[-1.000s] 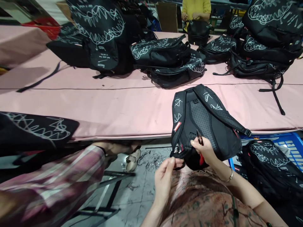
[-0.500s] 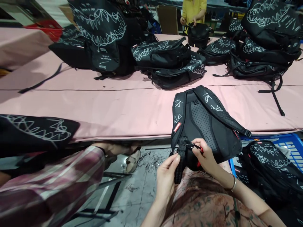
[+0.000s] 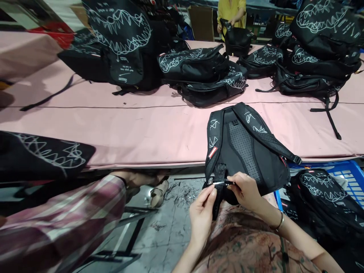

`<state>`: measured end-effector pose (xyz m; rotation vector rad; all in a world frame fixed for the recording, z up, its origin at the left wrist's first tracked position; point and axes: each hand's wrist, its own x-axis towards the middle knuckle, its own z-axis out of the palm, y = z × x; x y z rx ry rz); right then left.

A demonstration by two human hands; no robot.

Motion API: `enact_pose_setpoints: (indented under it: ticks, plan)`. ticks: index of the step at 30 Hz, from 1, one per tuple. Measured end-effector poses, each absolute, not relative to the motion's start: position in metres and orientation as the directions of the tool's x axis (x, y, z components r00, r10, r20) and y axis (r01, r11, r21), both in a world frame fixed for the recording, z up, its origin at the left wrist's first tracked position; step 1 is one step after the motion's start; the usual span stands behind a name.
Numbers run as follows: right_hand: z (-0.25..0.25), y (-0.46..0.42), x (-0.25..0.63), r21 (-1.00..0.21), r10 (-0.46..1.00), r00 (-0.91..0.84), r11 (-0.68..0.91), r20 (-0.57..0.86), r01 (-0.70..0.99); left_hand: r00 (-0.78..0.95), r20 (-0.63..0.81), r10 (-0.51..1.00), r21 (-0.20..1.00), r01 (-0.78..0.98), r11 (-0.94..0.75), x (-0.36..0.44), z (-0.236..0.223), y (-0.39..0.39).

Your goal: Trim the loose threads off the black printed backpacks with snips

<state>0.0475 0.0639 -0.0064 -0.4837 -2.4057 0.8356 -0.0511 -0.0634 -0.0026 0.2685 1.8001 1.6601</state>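
Observation:
A black backpack with white scribbled lines on its shoulder straps leans over the table edge, its padded back facing me. My left hand pinches a black webbing strap near the backpack's lower left corner. My right hand is closed around small scissors, whose silver blades point left across the strap, just above my left fingertips. Most of the scissors' handle is hidden by my right fingers. Whether the blades touch the strap I cannot tell.
Several black backpacks lie along the pink-covered table. A blue crate with more backpacks stands at right. A seated person in plaid is at left, with another bag. Across the table, a person in yellow handles a bag.
The scissors have swung so their silver blades lie level across the strap. My right hand has lowered slightly. My left hand keeps its pinch. The person in yellow has lifted part of the far bag.

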Motion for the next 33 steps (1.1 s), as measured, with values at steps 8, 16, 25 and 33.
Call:
enact_pose_setpoints:
  ticks: [8, 16, 25, 33]
  plan:
    - [-0.01, 0.064, 0.051, -0.753, 0.556, -0.752, 0.646, 0.354, 0.124, -0.755, -0.307, 0.579, 0.952, -0.249, 0.179, -0.053, -0.003, -0.065]
    - [-0.003, 0.061, 0.05, -0.801, 0.527, -0.8, 0.591, 0.288, 0.1, -0.461, -0.333, 0.823, 0.938, -0.074, 0.338, -0.09, -0.008, -0.076]
    - [-0.024, 0.082, 0.041, -0.97, 0.768, -0.64, 0.127, -0.037, 0.208, -0.47, 0.028, 0.882, 0.796, 0.545, 0.265, -0.134, -0.04, -0.045]
    - [-0.021, 0.107, 0.026, -0.774, 0.778, -0.623, 0.442, 0.079, 0.453, -0.5, 0.231, 0.835, 0.768, 0.62, 0.159, -0.147, -0.087, 0.02]
